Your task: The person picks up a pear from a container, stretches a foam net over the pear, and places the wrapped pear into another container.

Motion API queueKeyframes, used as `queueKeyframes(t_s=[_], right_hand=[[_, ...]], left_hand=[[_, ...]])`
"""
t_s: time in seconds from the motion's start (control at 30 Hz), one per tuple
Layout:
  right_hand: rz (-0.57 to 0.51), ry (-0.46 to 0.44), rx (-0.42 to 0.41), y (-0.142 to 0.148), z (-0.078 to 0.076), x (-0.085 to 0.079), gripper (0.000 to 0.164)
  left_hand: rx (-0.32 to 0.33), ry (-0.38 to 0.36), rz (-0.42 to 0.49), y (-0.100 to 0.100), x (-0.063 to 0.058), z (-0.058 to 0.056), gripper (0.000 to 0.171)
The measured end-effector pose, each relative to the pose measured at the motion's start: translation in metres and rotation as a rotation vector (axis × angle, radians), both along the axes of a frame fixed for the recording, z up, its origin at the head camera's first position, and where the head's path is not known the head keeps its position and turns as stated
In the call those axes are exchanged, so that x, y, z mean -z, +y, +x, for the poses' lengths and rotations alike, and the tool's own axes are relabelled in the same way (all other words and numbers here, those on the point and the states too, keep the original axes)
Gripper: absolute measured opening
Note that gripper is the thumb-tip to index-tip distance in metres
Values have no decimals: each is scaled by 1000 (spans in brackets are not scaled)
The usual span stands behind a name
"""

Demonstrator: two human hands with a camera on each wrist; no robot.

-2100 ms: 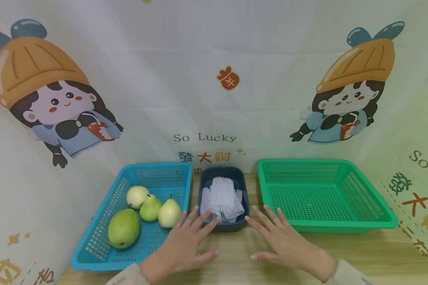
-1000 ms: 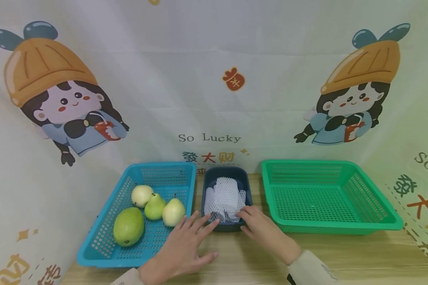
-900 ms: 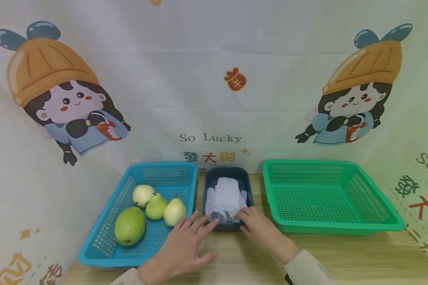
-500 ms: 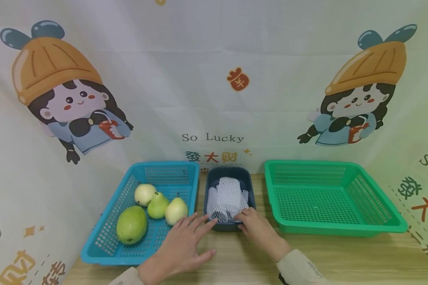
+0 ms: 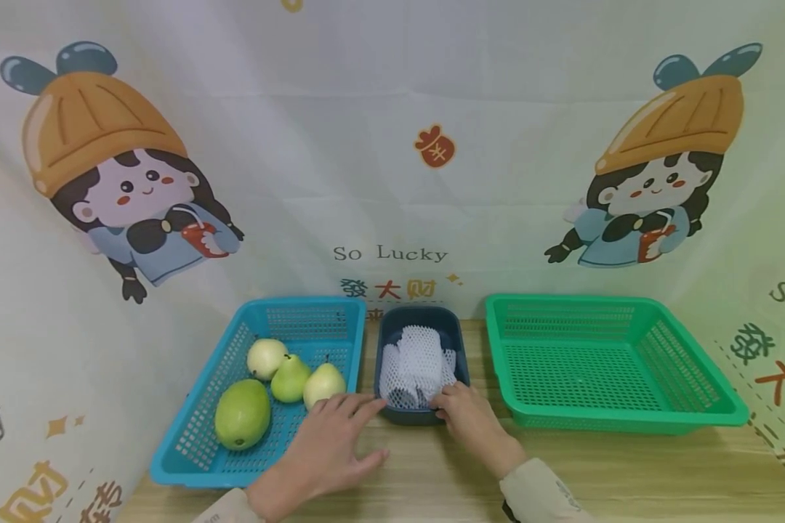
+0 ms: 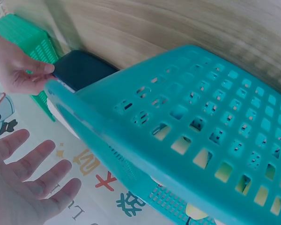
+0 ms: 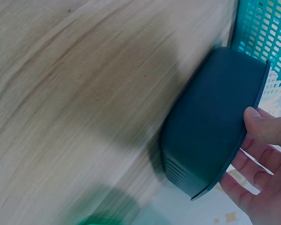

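Observation:
In the head view a small dark blue box (image 5: 411, 418) stands between two baskets and holds white foam fruit nets (image 5: 421, 362). My right hand (image 5: 474, 423) grips the box's near right rim. In the right wrist view its thumb (image 7: 261, 126) lies on the outside of the rim and the fingers pass behind it. My left hand (image 5: 323, 449) hovers with spread fingers by the near right corner of the blue basket (image 5: 196, 478), holding nothing. That basket contains a large green oblong fruit (image 5: 243, 414), a green pear (image 5: 291, 378) and two pale yellow fruits (image 5: 266, 359).
A green basket (image 5: 618, 420) sits on the wooden table (image 5: 445, 479) to the right of the box. Behind everything hangs a printed cloth (image 5: 340, 145), which also runs along both sides. The blue basket's wall (image 6: 192, 112) fills much of the left wrist view.
My right hand has moved left from beside the box onto its near right rim. My left hand has drawn back slightly toward me. The head view has shifted a little.

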State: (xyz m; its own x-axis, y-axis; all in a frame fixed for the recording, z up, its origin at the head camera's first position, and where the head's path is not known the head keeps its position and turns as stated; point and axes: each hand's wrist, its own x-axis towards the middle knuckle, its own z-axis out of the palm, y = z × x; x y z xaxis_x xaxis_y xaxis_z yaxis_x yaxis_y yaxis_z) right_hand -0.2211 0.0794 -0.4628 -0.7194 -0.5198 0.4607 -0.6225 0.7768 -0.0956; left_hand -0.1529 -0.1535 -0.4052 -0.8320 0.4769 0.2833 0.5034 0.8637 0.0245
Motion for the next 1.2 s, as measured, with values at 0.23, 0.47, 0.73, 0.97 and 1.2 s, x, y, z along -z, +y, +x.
queueKeyframes(t_s=[0.23,0.47,0.73,0.97,1.2], right_hand=[[5,-35,22,-1,0,0,11],[9,-26,26,0,0,-2,10],[13,-15,10,1,0,-3,12],[28,-30,14,0,-2,-1,11],[28,-68,35,-2,-1,-4,10]], left_hand=[[-40,7,15,-4,-4,-4,58],[-75,-13,19,-10,-12,-13,52],[-146,-48,45,-24,-16,-29,52],[-187,-42,65,-37,-16,-41,51],[-231,-69,66,-48,-19,-51,51]])
